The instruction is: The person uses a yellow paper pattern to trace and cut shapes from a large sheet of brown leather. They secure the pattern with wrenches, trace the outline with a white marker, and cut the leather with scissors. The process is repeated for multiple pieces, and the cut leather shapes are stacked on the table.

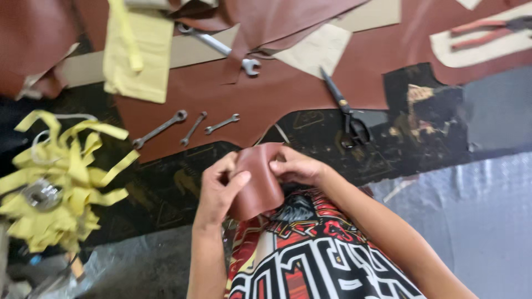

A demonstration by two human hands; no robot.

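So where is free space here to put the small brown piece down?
Free: grey sheet right of the right hand, and the dark surface between the yellow strips and the left hand. Crowded: around the wrenches and scissors.

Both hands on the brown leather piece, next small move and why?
Probably press the fold flat with the left hand: the leather piece is curled between both hands, the right hand pinching its upper edge, held off the table, not yet creased.

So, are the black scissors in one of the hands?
No, the black scissors lie on the table, while both hands hold a brown leather piece.
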